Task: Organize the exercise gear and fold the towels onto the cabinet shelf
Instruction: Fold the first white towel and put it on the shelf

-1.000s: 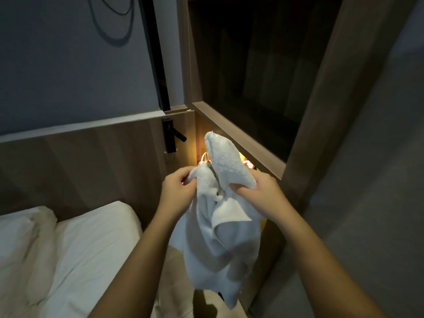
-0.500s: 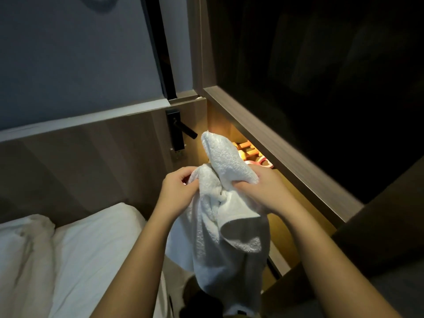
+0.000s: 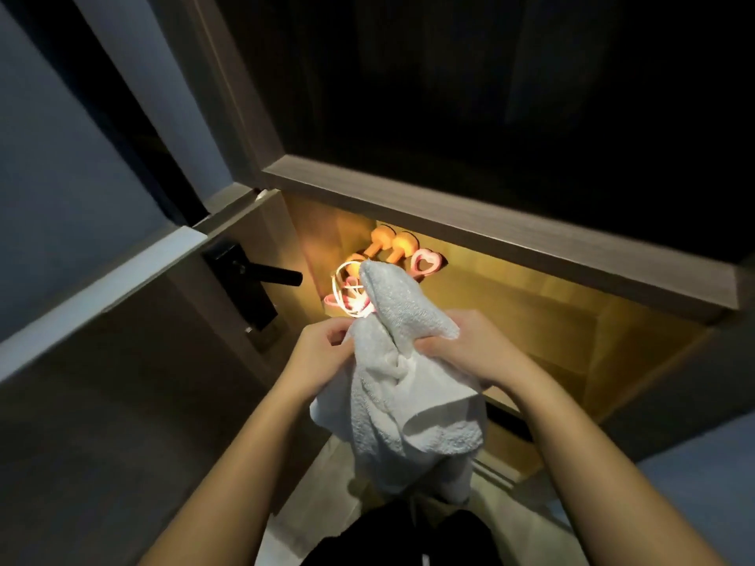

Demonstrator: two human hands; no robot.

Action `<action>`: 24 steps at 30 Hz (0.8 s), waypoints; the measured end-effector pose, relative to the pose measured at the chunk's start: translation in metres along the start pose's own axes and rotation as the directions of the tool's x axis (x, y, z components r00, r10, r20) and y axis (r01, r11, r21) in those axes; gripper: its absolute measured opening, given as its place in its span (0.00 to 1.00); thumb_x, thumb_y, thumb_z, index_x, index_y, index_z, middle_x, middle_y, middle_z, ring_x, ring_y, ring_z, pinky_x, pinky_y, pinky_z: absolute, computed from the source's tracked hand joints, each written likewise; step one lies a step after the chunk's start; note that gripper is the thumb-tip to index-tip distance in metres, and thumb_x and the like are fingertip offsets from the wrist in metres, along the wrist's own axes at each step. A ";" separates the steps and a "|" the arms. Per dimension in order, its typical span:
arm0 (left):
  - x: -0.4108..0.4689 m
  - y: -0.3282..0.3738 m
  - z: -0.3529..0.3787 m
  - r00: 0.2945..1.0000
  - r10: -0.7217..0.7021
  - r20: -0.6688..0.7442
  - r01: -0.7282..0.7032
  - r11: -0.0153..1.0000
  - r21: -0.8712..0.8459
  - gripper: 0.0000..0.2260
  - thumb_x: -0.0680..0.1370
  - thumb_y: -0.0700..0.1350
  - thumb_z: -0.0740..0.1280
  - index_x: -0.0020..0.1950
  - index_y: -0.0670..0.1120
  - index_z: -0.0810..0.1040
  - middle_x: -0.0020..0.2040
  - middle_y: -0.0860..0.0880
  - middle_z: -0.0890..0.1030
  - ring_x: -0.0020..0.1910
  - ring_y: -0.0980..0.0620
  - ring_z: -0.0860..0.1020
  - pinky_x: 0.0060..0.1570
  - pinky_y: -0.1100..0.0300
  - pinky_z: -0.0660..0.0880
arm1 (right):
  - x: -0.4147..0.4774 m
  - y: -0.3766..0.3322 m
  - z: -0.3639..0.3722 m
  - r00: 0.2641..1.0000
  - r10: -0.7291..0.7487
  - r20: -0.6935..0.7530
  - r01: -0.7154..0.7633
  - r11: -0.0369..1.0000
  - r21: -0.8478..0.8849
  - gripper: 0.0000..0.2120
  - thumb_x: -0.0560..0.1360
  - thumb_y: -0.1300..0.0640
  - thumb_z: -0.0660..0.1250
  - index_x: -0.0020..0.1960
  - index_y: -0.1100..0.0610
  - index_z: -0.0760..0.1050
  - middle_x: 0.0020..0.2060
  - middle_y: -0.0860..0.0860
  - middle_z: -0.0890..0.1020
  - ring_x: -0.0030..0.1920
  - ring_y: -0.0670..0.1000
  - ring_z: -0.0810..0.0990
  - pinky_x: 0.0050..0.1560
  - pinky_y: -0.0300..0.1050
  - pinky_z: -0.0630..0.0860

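Our left hand [image 3: 316, 353] and right hand [image 3: 470, 349] clutch the towel [image 3: 400, 386], fingers curled in, its length hanging toward six o'clock; the lit shelf [image 3: 551, 312] lies at two o'clock, nearer our right.

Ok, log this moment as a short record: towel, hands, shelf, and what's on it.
towel: white, bunched, not folded, hanging from both hands
left hand: grips towel's upper left
right hand: grips towel's upper right
shelf: lit, behind the towel
on shelf: orange dumbbells and pink heart, at its left end
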State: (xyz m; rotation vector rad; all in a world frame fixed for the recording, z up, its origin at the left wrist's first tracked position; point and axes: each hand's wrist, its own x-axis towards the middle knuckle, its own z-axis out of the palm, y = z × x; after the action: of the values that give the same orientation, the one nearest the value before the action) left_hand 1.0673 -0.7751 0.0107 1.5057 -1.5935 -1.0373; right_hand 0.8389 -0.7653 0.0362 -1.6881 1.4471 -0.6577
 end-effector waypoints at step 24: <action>-0.103 -0.043 -0.058 0.736 0.675 -0.060 -0.622 0.638 -0.454 0.06 0.80 0.40 0.67 0.52 0.49 0.82 0.47 0.50 0.84 0.50 0.55 0.82 0.52 0.58 0.79 | -0.157 -0.092 0.148 0.684 -0.101 -0.723 0.044 0.994 -0.097 0.09 0.66 0.53 0.74 0.37 0.58 0.80 0.32 0.52 0.80 0.35 0.50 0.76 0.37 0.46 0.71</action>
State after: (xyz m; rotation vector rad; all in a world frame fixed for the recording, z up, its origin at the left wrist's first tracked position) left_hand 1.1467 -0.6771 0.0004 0.4745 -1.6351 -0.9669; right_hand 0.9761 -0.5759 0.0495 -1.6076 1.9611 -1.4657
